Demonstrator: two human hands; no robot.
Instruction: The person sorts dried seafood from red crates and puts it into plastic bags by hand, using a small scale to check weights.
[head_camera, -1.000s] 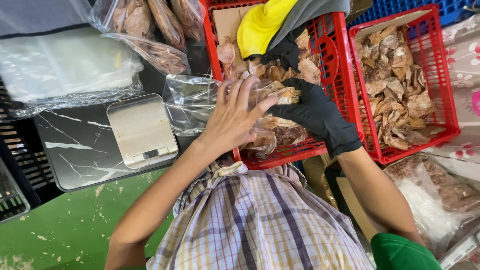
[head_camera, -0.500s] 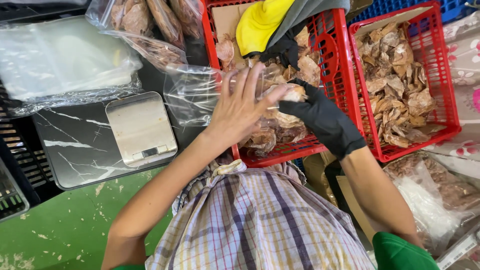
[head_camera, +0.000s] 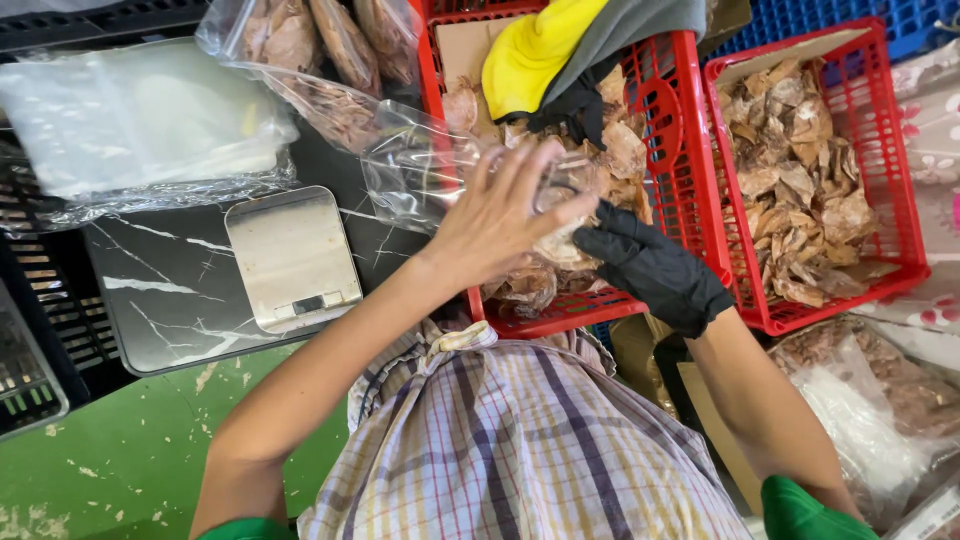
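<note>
My bare left hand (head_camera: 500, 215) grips the mouth of a clear plastic bag (head_camera: 415, 170) above the middle red crate (head_camera: 560, 315). Its fingers are spread over the opening. My right hand (head_camera: 650, 270), in a black glove, pinches pale brown dried fish pieces (head_camera: 560, 248) right at the bag's mouth, touching my left fingers. More dried fish (head_camera: 625, 150) fills the crate under both hands. How much lies inside the bag is hidden by my left hand.
A second red crate (head_camera: 800, 322) of dried fish stands to the right. A small scale (head_camera: 293, 255) sits on a dark marbled board (head_camera: 170, 300) at left, behind it a stack of clear bags (head_camera: 130, 120). A yellow-grey cloth (head_camera: 535, 50) drapes the crate's far end. Filled bags (head_camera: 880, 400) lie lower right.
Both hands stay together over the middle crate. The gloved hand has slid a little nearer to me with the fish, and my left fingers have spread wider over the bag's mouth.
</note>
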